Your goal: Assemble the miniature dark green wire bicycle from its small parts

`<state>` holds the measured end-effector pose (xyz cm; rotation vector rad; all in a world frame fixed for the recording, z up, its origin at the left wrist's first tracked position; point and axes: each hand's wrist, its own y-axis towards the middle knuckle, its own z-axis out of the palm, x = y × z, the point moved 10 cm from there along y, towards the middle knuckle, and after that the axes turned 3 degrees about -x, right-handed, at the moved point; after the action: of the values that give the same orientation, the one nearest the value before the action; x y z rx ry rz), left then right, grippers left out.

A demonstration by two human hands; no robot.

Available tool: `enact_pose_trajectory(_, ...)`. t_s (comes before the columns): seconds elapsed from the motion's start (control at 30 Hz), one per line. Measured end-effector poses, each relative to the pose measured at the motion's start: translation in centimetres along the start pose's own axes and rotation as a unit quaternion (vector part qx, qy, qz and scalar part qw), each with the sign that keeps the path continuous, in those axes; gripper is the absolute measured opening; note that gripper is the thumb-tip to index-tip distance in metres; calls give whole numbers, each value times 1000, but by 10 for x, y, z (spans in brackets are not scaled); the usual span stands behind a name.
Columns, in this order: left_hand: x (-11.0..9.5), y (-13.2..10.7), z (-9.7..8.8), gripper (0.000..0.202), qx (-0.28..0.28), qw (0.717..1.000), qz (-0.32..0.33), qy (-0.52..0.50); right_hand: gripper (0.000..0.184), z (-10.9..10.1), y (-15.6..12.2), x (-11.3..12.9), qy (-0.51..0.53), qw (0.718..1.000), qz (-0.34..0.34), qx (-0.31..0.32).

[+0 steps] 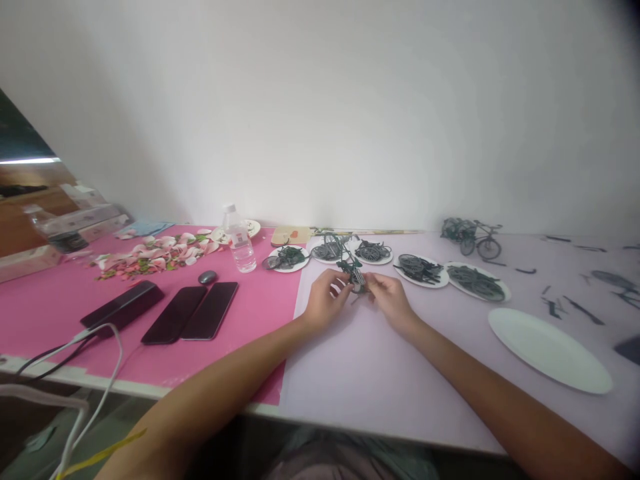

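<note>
My left hand (325, 297) and my right hand (390, 298) meet over the pale lilac sheet (370, 367), both with fingers pinched on a small dark green model bicycle (353, 270) that is partly built. The little frame stands up between the fingertips, with a silvery part low at its base. Just behind it lie several white plates of dark green parts (421, 269), the nearest a hand's length away.
A finished model bicycle (481, 239) stands at the back right. An empty white plate (549, 349) lies at the right, loose dark parts (570, 307) beyond it. On the pink mat (150, 320) are a water bottle (239, 239), phones (193, 311), a power bank with cables (123, 303) and pink petals (155, 253).
</note>
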<state>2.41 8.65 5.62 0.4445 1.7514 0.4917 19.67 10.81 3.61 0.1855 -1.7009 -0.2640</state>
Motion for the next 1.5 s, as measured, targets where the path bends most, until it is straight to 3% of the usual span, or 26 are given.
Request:
enact_pose_trajectory(0.17,4,0,-1,12,-11,1000,-2,10,81,4,0,-6,31,998,33,35)
enact_pose_trajectory(0.3,5,2,-3,11,-18,1000,9,20,73,11,-3,-6,15,997,28,64)
enact_pose_trajectory(0.43,3,2,-4,10,-22,999,20,24,51,16,-8,2,-27,998,-1,60)
enact_pose_trajectory(0.57,0,1,-1,13,-6,999,35,35,41,17,-11,12,-46,997,-31,48)
enact_pose_trajectory(0.9,-8,1,4,24,31,995,72,66,53,7,-10,3,-46,999,1,-2)
enact_pose_trajectory(1.1,-8,2,1,21,20,998,41,48,56,5,-9,-3,-34,999,20,-12)
enact_pose_trajectory(1.3,16,6,-11,52,-44,998,-48,4,55,4,-7,3,-33,999,7,-15)
enact_pose_trajectory(1.5,31,9,5,34,34,998,-57,-16,52,9,-5,-2,4,1000,-10,6)
